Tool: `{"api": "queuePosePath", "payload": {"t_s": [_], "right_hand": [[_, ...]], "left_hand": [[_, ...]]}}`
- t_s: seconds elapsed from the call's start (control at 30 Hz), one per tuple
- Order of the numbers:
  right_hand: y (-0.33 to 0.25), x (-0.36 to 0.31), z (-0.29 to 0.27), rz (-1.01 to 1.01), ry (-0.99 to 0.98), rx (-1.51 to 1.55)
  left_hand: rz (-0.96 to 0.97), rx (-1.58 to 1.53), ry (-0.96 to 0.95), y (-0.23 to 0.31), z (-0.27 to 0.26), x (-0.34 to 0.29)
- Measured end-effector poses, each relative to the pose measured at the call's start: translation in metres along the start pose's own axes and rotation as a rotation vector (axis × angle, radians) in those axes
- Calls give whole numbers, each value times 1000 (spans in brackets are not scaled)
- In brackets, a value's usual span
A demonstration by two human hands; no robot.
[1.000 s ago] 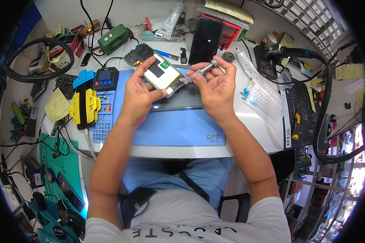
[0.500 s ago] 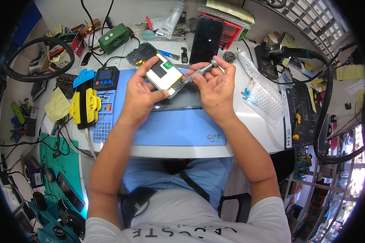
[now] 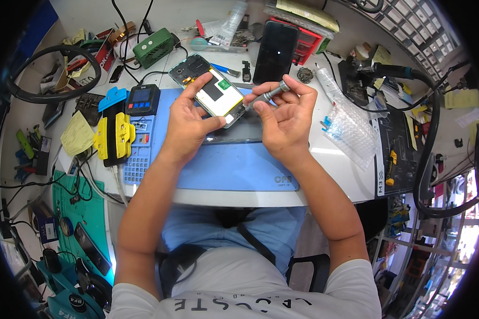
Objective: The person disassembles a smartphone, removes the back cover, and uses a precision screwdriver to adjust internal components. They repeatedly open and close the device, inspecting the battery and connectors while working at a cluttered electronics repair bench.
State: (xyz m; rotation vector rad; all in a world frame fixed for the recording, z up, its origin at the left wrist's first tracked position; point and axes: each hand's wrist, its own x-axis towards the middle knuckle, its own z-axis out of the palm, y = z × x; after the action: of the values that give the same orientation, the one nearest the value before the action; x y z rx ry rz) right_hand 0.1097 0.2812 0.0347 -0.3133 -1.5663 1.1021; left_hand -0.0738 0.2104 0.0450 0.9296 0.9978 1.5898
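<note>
Phone (image 3: 214, 93) in fingers (image 3: 199, 84), green label (image 3: 224, 84), screwdriver (image 3: 271, 94), lettered mat (image 3: 234, 165)

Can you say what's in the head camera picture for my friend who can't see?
A person's left hand holds an opened phone above a blue mat, while the right hand holds a silver screwdriver near its lower end. Behind them, a black phone is in front of red drawers.

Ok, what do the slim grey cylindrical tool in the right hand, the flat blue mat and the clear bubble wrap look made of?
Slim grey cylindrical tool: probably metal, satin; the barrel shows soft highlights.
Flat blue mat: likely silicone or rubber, mostly matte; moulded compartments line its left side.
Clear bubble wrap: thin plastic, glossy; the translucent, dimpled surface glints.
</note>
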Motion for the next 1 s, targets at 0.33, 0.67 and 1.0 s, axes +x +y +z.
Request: {"api": "queuePosePath", "payload": {"t_s": [0.33, 0.67, 1.0], "right_hand": [[-7, -1, 5, -201, -1, -179], [-3, -4, 1, -318, -64, -199], [-2, -7, -14, -320, -74, -357]], "left_hand": [[-9, -25, 9, -2, -3, -3], [30, 90, -18, -9, -6, 1], [82, 60, -23, -14, -7, 4]]}}
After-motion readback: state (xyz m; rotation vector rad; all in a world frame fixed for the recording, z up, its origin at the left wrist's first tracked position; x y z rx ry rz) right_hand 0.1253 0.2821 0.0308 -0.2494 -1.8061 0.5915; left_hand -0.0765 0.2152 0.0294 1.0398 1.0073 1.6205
